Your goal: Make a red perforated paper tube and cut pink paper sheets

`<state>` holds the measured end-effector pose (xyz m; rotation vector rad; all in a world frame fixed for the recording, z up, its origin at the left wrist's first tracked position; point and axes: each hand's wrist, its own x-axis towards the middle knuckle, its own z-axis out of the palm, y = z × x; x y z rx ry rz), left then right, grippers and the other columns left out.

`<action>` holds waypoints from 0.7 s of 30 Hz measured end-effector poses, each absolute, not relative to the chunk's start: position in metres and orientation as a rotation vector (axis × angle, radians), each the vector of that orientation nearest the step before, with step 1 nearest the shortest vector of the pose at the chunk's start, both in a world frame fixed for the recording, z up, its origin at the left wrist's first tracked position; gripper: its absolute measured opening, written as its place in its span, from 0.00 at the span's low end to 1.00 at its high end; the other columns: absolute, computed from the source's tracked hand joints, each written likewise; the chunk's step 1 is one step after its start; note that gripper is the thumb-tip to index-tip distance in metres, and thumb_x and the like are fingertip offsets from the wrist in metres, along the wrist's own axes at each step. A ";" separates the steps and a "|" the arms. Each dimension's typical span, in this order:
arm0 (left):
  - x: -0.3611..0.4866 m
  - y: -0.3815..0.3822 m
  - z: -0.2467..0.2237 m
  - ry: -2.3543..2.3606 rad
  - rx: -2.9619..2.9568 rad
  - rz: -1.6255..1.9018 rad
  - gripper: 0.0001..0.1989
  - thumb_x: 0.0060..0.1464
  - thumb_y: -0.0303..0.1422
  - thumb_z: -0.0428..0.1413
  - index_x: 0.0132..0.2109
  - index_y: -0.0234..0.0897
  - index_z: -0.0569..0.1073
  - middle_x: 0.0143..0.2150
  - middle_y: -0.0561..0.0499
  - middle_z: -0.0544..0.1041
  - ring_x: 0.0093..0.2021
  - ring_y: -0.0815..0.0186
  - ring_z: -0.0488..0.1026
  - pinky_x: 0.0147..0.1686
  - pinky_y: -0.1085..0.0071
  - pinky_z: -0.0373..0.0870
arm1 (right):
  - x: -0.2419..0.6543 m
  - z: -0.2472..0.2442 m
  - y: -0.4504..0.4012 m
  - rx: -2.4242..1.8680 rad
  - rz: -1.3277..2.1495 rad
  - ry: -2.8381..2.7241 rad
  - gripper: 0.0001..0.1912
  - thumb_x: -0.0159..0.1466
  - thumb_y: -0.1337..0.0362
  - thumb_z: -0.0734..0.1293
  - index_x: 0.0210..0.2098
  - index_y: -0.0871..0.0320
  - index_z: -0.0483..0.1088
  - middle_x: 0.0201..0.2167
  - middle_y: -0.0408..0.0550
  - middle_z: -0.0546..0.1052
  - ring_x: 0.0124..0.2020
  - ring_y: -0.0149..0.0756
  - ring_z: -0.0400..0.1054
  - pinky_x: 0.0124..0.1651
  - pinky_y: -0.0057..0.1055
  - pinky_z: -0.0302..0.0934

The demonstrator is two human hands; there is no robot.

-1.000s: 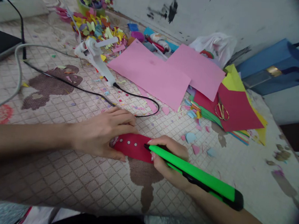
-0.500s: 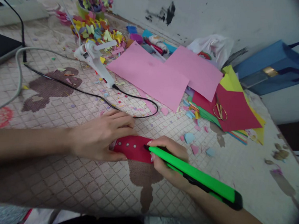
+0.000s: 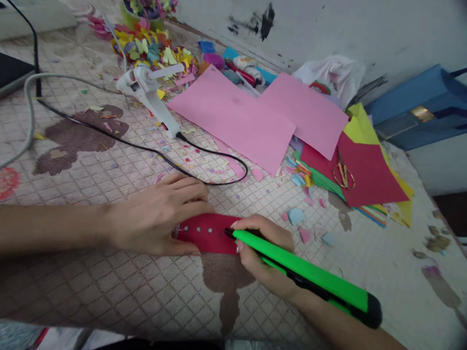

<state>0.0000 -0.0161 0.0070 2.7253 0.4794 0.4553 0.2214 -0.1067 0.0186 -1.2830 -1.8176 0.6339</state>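
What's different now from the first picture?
The left end of the red strip swung slightly toward the camera, levelling its three pale dots; the left hand shifted with it. Nothing was grabbed or released. The right hand still holds the green tool; the glue gun and scissors stayed put.

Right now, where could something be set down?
Bare tablecloth lies between left forearm and near table edge; another patch, mostly bare, between red sheet and green tool. Crowded: beyond the left hand, with glue gun, pink sheets, paper scraps.
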 end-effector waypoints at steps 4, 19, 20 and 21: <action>0.000 -0.016 0.007 0.486 2.712 0.431 0.21 0.50 0.44 0.60 0.48 0.36 0.72 0.45 0.44 0.73 0.47 0.52 0.69 0.48 0.55 0.63 | 0.222 0.019 -0.107 -1.312 0.653 -1.829 0.10 0.56 0.72 0.64 0.37 0.55 0.72 0.30 0.44 0.78 0.31 0.33 0.74 0.33 0.29 0.67; 0.000 -0.016 0.008 0.479 2.697 0.438 0.22 0.50 0.45 0.60 0.48 0.37 0.72 0.45 0.44 0.73 0.47 0.52 0.69 0.48 0.55 0.63 | 0.223 0.018 -0.107 -1.279 0.670 -1.911 0.09 0.59 0.72 0.64 0.38 0.55 0.70 0.31 0.44 0.77 0.31 0.32 0.72 0.33 0.29 0.66; 0.000 -0.016 0.008 0.474 2.694 0.442 0.22 0.49 0.45 0.60 0.48 0.37 0.72 0.45 0.44 0.73 0.47 0.52 0.69 0.48 0.55 0.63 | 0.223 0.017 -0.107 -1.284 0.682 -1.914 0.09 0.59 0.72 0.64 0.38 0.55 0.70 0.31 0.44 0.77 0.31 0.32 0.72 0.33 0.28 0.66; 0.000 -0.017 0.008 0.470 2.692 0.440 0.22 0.49 0.45 0.60 0.48 0.37 0.72 0.45 0.44 0.73 0.46 0.53 0.69 0.48 0.56 0.63 | 0.222 0.016 -0.107 -1.288 0.693 -1.915 0.10 0.59 0.72 0.64 0.38 0.55 0.70 0.31 0.44 0.76 0.31 0.31 0.72 0.34 0.28 0.66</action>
